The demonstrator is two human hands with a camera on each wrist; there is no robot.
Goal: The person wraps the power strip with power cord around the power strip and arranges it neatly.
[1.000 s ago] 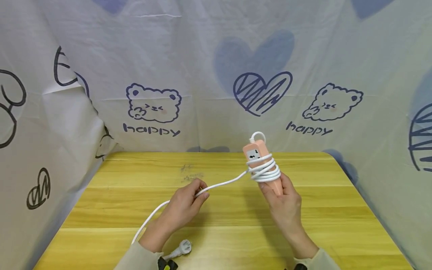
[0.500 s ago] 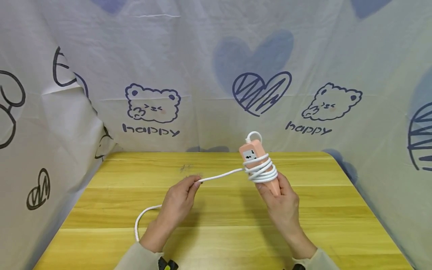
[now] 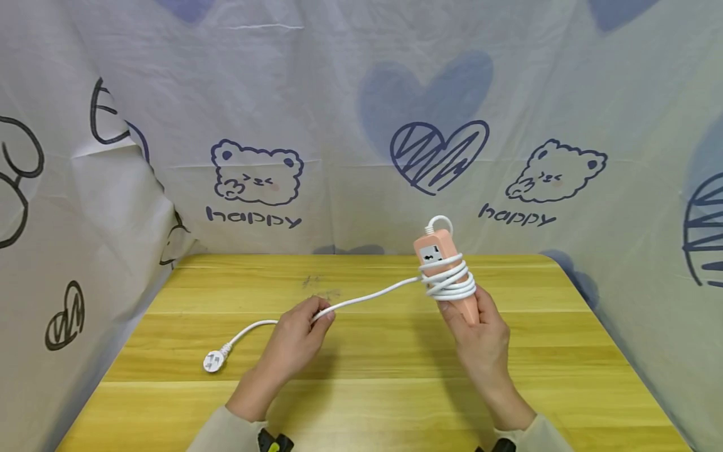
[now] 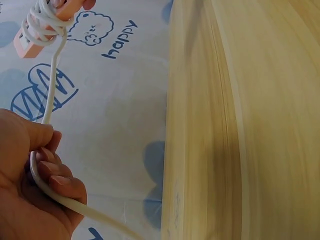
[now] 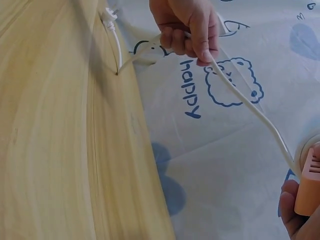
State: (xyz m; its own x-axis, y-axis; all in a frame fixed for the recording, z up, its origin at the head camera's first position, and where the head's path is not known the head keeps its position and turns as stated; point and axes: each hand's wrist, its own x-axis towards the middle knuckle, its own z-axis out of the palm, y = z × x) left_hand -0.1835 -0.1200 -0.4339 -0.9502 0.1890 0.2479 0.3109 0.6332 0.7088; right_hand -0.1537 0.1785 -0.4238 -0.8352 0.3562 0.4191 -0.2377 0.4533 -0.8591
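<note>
A pink power strip [image 3: 440,248] tilts upward above the table, several turns of its white cord [image 3: 373,295] wound round its middle. My right hand [image 3: 482,333] grips the strip's narrow lower end, thumb on the near side. Left of it, my left hand [image 3: 299,336] pinches the loose cord between thumb and forefinger; in the left wrist view the other fingers curl round the cord [image 4: 75,206] too. From that hand the cord runs on to a white three-pin plug [image 3: 213,361] at the left of the table. Part of the socket face is hidden under the turns.
The wooden table [image 3: 395,408] spreads beneath both hands. A pale printed cloth [image 3: 339,125] hangs behind its far edge and along the sides. Dark scuff marks [image 3: 322,294] show on the wood near the back.
The plug has come into view left of the left hand, after dropping out of sight half a second ago. The power strip has shifted slightly right and up. The left hand still holds the cord.
</note>
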